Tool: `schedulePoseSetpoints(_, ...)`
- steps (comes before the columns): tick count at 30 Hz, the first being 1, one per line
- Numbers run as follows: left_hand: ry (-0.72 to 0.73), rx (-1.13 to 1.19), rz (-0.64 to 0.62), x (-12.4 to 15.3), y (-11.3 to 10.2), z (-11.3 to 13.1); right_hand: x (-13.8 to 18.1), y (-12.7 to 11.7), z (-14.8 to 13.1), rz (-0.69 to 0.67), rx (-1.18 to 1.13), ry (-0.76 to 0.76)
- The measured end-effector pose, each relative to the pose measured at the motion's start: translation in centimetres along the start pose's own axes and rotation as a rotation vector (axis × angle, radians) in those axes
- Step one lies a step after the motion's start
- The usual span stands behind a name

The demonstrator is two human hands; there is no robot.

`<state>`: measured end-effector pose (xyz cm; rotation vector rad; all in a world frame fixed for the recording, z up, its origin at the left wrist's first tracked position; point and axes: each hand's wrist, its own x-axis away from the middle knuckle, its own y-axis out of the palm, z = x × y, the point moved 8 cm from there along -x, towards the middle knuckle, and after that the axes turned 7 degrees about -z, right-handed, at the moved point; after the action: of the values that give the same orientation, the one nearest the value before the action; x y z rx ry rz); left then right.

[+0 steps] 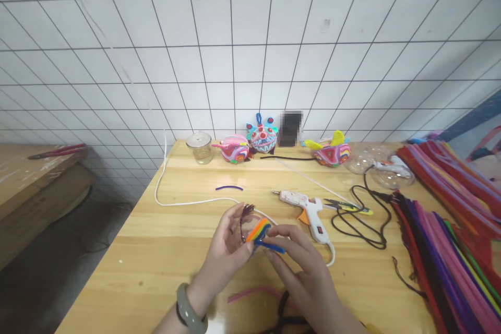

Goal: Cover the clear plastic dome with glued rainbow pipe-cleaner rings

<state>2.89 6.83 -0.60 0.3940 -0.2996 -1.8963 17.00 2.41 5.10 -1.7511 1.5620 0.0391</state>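
Observation:
My left hand (230, 250) is closed around a clear plastic ball (252, 221), which the fingers partly cover. Stripes of orange, yellow and blue pipe cleaner (258, 230) lie on its side, and a dark tassel (247, 210) shows at the top. A loose blue end of pipe cleaner (274, 247) sticks out to the right. My right hand (303, 263) pinches at this blue strip, its fingertips against the ball's right side. Beyond my right hand lies a white hot glue gun (307, 209) with an orange trigger, its nozzle pointing left.
Finished decorated balls (235, 149) stand along the back beside a lidded glass (199, 148) and a phone (290, 129). Bundles of pipe cleaners (442, 240) cover the right side. Black cord (358, 242) loops near a yellow-handled tool (362, 209). A purple piece (229, 188) lies behind my hands.

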Motion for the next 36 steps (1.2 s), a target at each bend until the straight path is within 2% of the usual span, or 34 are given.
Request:
schedulePoseSetpoints(5,0.005,0.037,-0.007,-0.2,0.0,0.2,0.0,0.1,-0.3,-0.050,0.046,0.007)
schedulePoseSetpoints(9,-0.007,0.133,0.029,-0.3,-0.8,0.7,0.0,-1.2,2.3,-0.074,0.228,0.053)
schedulePoseSetpoints(11,-0.053,0.217,0.050,-0.3,-1.2,0.7,0.1,-2.4,5.2,-0.108,0.391,0.179)
schedulePoseSetpoints(15,-0.119,0.394,0.031,-0.3,-1.5,0.9,0.1,-5.6,9.9,-0.125,0.520,0.339)
schedulePoseSetpoints(18,-0.118,0.465,0.049,-0.2,-1.9,1.0,0.5,-7.2,12.1,-0.146,0.617,0.487)
schedulePoseSetpoints(21,-0.121,0.527,0.070,-0.2,-2.5,0.8,1.2,-7.4,13.5,-0.188,0.668,0.640)
schedulePoseSetpoints(25,-0.113,0.611,0.056,-0.5,-3.1,0.6,1.8,-6.7,15.0,-0.250,0.639,0.756)
schedulePoseSetpoints(30,-0.092,0.673,0.040,-0.8,-3.3,0.7,1.9,-6.8,16.5,-0.226,0.544,0.861)
schedulePoseSetpoints(36,-0.076,0.680,0.034,-0.9,-3.2,0.7,1.8,-6.3,15.6,-0.214,0.236,0.870)
